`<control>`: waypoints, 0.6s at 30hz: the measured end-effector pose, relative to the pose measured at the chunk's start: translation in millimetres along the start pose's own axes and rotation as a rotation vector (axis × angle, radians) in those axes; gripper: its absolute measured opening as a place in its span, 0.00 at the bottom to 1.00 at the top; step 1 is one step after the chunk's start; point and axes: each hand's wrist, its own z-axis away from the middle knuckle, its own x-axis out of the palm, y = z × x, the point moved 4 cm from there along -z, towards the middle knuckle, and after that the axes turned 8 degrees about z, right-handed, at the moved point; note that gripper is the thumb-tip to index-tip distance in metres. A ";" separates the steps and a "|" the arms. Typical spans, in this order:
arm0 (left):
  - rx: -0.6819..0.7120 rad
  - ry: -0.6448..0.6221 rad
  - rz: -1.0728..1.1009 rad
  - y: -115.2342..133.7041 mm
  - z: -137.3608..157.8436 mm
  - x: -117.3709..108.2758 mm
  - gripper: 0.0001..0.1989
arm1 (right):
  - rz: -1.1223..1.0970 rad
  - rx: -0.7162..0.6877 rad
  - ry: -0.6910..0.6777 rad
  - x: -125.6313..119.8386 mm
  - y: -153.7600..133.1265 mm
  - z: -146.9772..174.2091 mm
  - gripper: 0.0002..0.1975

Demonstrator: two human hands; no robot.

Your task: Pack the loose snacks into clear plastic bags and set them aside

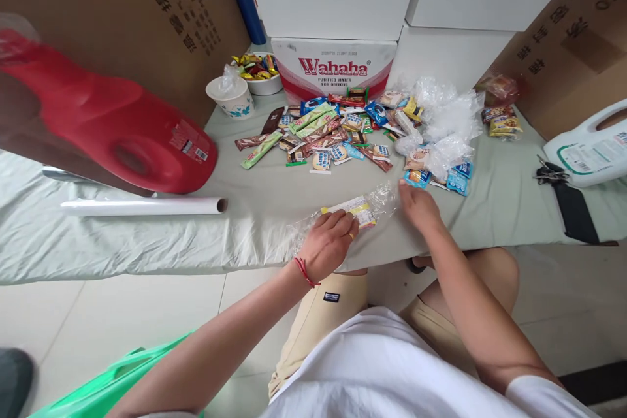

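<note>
My left hand (329, 243), with a red cord bracelet and a ring, lies over a yellow-and-white packet (362, 210) near the table's front edge. Its fingers curl over the packet and hold it down. Clear plastic film (385, 199) surrounds the packet and sticks out crumpled at both ends. At the film's right end, my right hand (419, 206) has thumb and fingertips pinched together on its edge. Just beyond that hand lie small blue snack packs (416, 177). Part of the packet is hidden beneath my left fingers.
Loose wrapped snacks (318, 130) and clear plastic-wrapped bundles (448, 117) cover the table's back. A film roll (147, 206) and red jug (132, 137) lie left; a paper cup (231, 98) stands behind. Keys (551, 173) and a white bottle (595, 147) are right.
</note>
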 end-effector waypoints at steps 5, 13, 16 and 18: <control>0.003 0.003 -0.056 1.7 3.7 2.6 0.18 | -0.134 -0.071 -0.029 5.6 -30.6 -11.0 0.12; -0.005 0.021 -0.008 5.6 0.0 3.1 0.16 | -0.314 -0.311 -0.114 -11.2 -87.6 23.1 0.07; 0.001 0.010 0.133 1.0 4.3 -4.0 0.15 | -0.098 -0.404 -0.083 0.1 -120.6 37.1 0.08; -0.032 0.055 0.310 -10.7 14.4 -15.0 0.15 | -0.066 -0.428 -0.105 11.3 -127.2 41.6 0.10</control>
